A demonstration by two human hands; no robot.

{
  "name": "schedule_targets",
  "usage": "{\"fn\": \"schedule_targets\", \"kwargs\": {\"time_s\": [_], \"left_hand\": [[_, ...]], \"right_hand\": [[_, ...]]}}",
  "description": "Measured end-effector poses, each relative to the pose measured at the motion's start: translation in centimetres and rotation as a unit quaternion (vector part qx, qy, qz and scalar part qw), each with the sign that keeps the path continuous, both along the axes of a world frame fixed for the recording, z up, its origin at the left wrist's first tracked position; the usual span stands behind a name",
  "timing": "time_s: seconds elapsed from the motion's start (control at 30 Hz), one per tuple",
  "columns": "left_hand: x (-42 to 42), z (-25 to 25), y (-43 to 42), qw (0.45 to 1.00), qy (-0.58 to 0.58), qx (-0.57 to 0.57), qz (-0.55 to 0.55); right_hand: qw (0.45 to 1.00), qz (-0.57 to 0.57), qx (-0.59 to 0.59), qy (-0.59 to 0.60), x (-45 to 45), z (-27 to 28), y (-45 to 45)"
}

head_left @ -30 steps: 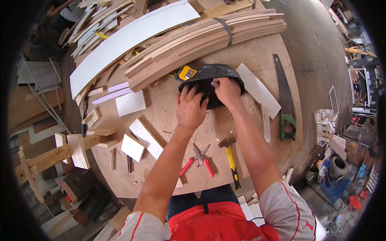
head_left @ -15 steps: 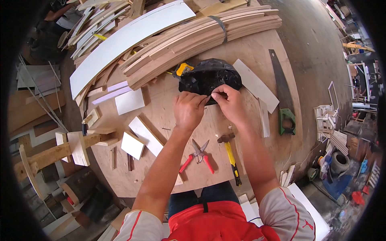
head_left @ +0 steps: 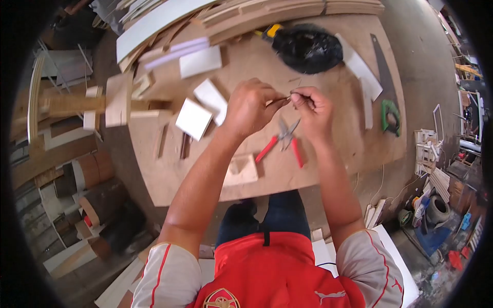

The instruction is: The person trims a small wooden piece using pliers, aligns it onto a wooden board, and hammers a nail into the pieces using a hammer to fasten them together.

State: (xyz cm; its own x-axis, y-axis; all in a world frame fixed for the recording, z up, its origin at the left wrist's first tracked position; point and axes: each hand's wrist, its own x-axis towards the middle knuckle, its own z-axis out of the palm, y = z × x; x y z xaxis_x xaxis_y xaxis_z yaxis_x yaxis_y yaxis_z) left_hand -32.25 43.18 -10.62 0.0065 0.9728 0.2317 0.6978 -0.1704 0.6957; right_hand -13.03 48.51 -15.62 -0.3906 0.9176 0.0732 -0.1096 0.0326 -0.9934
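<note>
My left hand and my right hand meet above the wooden table, fingertips pinched together around something small and thin that I cannot make out. Just below them, red-handled snips lie with blades apart. Beyond my hands sits a black plastic bag, its mouth open, with a yellow tape measure at its left edge. A small nail-like piece lies in front of the bag. The hammer does not show in this view.
White boards lie left of my hands. A green-handled saw is at the right, beside a long white board. Stacked wood strips line the back. Wooden pieces jut out at the table's left edge.
Both hands have left the black bag and come nearer to my body, fingertips together. The view has shifted, so the bag and boards appear higher in the picture.
</note>
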Motion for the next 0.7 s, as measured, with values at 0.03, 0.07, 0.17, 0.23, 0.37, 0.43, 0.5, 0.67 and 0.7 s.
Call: {"fn": "schedule_targets", "kwargs": {"time_s": [0.03, 0.07, 0.17, 0.23, 0.37, 0.43, 0.5, 0.67, 0.7], "left_hand": [[-0.4, 0.4, -2.5, 1.000, -0.013, -0.016, 0.009], [-1.0, 0.8, -5.0, 0.999, -0.027, -0.028, 0.016], [-3.0, -0.8, -12.1, 0.994, -0.084, -0.008, 0.064], [-4.5, -3.5, -17.6, 0.987, -0.137, -0.033, 0.074], [-4.2, -9.1, -25.5, 0.989, -0.132, -0.044, 0.050], [-3.4, -10.7, -27.1, 0.987, -0.145, -0.035, 0.060], [-2.6, -12.0, -27.5, 0.984, -0.164, -0.010, 0.065], [-2.0, -15.8, -26.3, 0.986, -0.128, 0.063, 0.084], [-1.8, -16.2, -26.4, 0.985, -0.124, 0.077, 0.087]], "right_hand": [[0.999, -0.012, -0.014, -0.027, -0.2, 0.9, -2.5], [0.998, -0.025, -0.024, -0.055, -0.2, 1.8, -5.1], [0.992, -0.028, 0.038, -0.116, -0.7, 0.3, -12.3], [0.982, -0.020, 0.097, -0.159, -1.3, -1.9, -17.1], [0.968, 0.011, 0.169, -0.187, -3.0, -5.7, -23.3], [0.958, 0.008, 0.200, -0.208, -3.6, -6.5, -24.6], [0.955, 0.001, 0.209, -0.208, -3.9, -7.2, -24.8], [0.940, -0.010, 0.268, -0.211, -4.2, -9.7, -23.8], [0.941, -0.009, 0.271, -0.204, -4.2, -9.7, -23.7]]}}
